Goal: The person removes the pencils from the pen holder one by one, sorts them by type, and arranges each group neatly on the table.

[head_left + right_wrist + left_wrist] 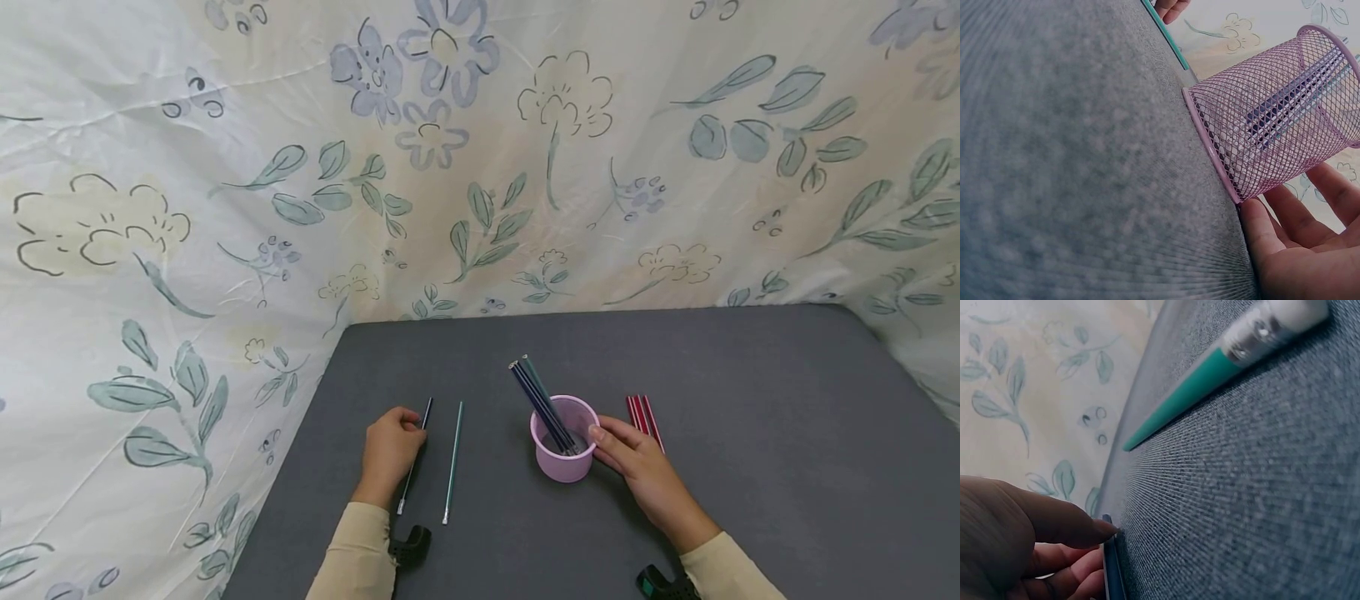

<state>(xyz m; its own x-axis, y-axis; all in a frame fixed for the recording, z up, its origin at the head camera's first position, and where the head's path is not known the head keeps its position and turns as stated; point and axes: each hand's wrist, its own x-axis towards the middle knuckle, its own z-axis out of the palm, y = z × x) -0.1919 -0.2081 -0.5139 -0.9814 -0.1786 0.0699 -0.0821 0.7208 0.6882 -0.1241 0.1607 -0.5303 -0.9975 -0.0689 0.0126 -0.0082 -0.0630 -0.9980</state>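
On the grey table, my left hand [392, 450] pinches a dark pencil [407, 487] between thumb and fingers; the pencil lies nearly flat. In the left wrist view, the thumb tip meets the dark pencil's edge [1112, 569]. To its right is a teal pencil [453, 462], its white eraser end toward me. My right hand [648, 475] holds the side of a pink mesh pencil cup [564, 468], which stands upright on the table in the right wrist view. Several dark pencils [542, 402] and a teal one lean leftward inside the cup.
Several red pencils [640, 408] lie just beyond my right hand, partly hidden by it. A floral cloth [420, 208] hangs behind the table and along its left side. Black wrist devices [411, 546] sit by both sleeves.
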